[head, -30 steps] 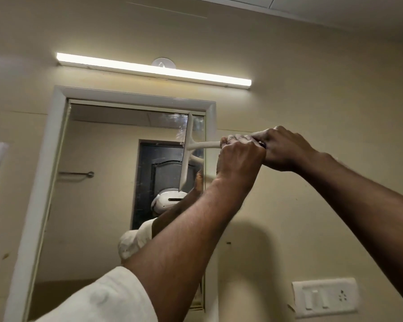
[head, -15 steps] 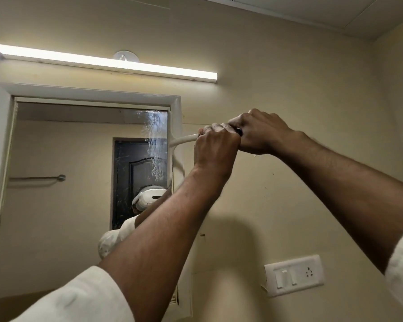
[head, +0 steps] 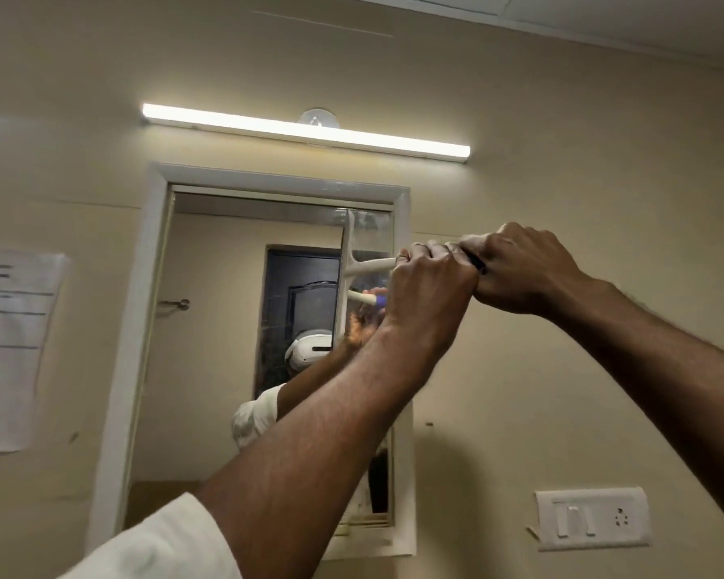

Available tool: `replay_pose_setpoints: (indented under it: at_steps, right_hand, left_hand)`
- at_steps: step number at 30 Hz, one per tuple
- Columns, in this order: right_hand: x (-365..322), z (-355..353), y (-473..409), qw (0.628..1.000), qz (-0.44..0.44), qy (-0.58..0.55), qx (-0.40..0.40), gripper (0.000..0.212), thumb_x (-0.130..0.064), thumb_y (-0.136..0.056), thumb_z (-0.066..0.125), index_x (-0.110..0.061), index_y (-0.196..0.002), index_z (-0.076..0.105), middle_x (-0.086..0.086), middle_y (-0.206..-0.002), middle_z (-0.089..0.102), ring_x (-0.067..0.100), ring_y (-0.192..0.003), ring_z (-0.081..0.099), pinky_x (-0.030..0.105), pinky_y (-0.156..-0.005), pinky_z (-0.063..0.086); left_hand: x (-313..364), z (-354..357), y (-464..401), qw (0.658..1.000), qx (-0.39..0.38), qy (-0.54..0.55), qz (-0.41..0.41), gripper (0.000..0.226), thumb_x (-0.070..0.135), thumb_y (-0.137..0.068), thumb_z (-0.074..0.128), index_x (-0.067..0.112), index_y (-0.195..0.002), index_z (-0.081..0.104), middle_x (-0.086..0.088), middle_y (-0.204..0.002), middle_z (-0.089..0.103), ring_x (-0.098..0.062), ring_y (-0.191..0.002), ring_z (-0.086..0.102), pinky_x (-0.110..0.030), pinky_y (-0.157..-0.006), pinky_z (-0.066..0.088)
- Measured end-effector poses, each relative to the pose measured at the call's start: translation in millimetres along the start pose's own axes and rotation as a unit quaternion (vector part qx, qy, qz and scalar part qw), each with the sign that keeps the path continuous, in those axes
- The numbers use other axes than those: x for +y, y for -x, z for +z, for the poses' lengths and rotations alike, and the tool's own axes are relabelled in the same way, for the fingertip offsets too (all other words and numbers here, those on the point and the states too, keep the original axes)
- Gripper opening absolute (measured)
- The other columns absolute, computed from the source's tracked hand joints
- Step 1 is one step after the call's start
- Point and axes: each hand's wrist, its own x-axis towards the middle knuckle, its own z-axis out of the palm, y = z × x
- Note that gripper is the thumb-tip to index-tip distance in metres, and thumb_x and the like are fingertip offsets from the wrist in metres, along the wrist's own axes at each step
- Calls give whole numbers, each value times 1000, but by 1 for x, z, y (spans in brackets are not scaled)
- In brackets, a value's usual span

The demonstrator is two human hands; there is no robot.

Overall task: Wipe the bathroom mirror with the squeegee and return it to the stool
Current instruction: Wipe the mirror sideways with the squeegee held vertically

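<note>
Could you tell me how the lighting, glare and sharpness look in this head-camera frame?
Head view: the tube light above the mirror blows out to white; the paper notice at left is smeared unreadable; wide-angle distortion bows the edges; the left hand and right hand on the squeegee are sharp enough, casting soft shadows below.

Two bare forearms reach up into view, both with fine hair along them. The left hand [head: 429, 292] has a ring [head: 403, 256] on one finger, at the knuckles. The right hand [head: 521, 271] wears nothing that shows. A white sleeve [head: 155, 541] of plain cloth covers the left upper arm and ends about the elbow, its hem loose and rounded. In the mirror's reflection a white headset [head: 310, 348] sits on the person's head, with a dark slot on its side, and a white sleeve shows there too.
</note>
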Motion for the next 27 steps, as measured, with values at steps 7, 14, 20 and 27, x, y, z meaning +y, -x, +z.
replay_pose_setpoints:
  at_steps: [7,14,20,27]
  right_hand:
    - [-107,45,-23,993,-59,-101,-4,29,-47,-85,37,-25,-82,56,-1,-60,54,18,-50,42,22,-51,26]
    - [-177,75,-39,984,-55,-168,14,35,-42,-90,52,-21,-116,63,1,-69,61,19,-56,51,26,-57,39]
    - [-195,89,-40,986,-47,-161,9,30,-43,-89,53,-21,-105,64,-5,-63,44,16,-56,42,26,-59,32]
    - [-197,93,-44,986,-52,-161,5,31,-45,-89,54,-23,-109,65,-7,-64,46,13,-57,43,25,-62,34]
  left_hand:
    - [-96,-6,60,995,-60,-78,-28,44,8,-95,47,-5,-136,39,-28,-132,52,-41,-121,51,-47,-102,41]
    - [-158,-2,92,986,-109,-117,-49,52,18,-93,55,-3,-138,38,-27,-134,51,-41,-123,50,-48,-105,40]
    - [-172,7,102,983,-131,-120,-49,58,18,-91,57,-5,-140,33,-30,-139,45,-44,-127,46,-51,-109,34]
    - [-175,10,103,982,-135,-118,-57,57,14,-92,56,-6,-140,32,-31,-139,45,-45,-127,45,-52,-109,34]
